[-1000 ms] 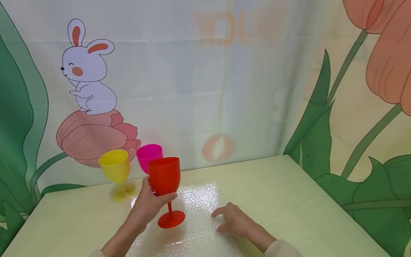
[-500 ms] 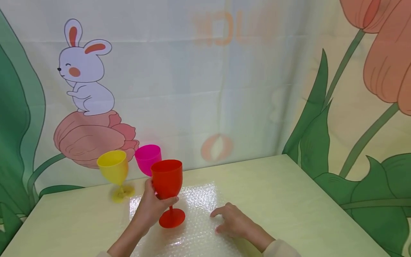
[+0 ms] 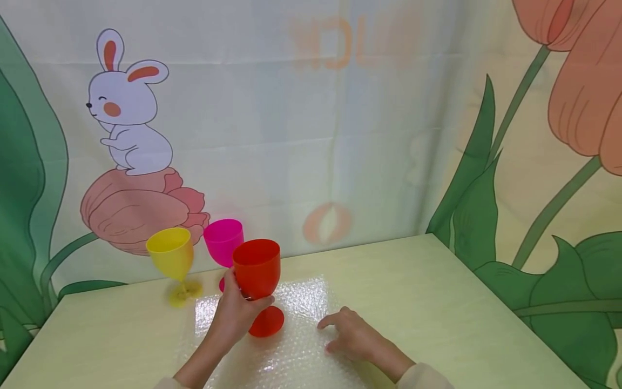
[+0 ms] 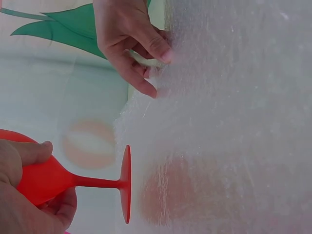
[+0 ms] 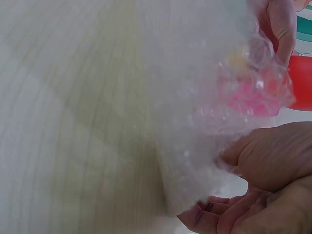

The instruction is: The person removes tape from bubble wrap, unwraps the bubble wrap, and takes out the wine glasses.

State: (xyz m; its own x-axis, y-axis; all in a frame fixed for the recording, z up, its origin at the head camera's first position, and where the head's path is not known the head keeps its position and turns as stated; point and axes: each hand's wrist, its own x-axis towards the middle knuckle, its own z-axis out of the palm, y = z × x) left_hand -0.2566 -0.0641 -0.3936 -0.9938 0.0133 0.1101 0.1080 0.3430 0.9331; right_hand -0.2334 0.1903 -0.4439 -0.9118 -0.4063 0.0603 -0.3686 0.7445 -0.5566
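Observation:
My left hand [image 3: 243, 310] grips a red goblet [image 3: 257, 265] by the lower bowl and the top of its stem. The goblet stands nearly upright above a sheet of bubble wrap [image 3: 301, 351]. In the left wrist view the goblet's foot [image 4: 126, 185] is apart from the wrap, which shows a red reflection. My right hand [image 3: 355, 335] rests at the wrap's right edge, thumb and index finger spread, their tips touching it. Behind the red goblet stands a magenta goblet [image 3: 223, 240], its stem hidden by my left hand. A yellow goblet [image 3: 170, 254] stands to the left.
The pale table [image 3: 413, 281] bears the wrap in its front middle. A printed curtain [image 3: 272, 135] with a rabbit and flowers hangs along the back edge. More of this cloth [image 3: 559, 189] hangs on the right.
My left hand has carried the red goblet slightly to the right, and its foot now sits a little farther back in view. My right hand keeps its place on the wrap.

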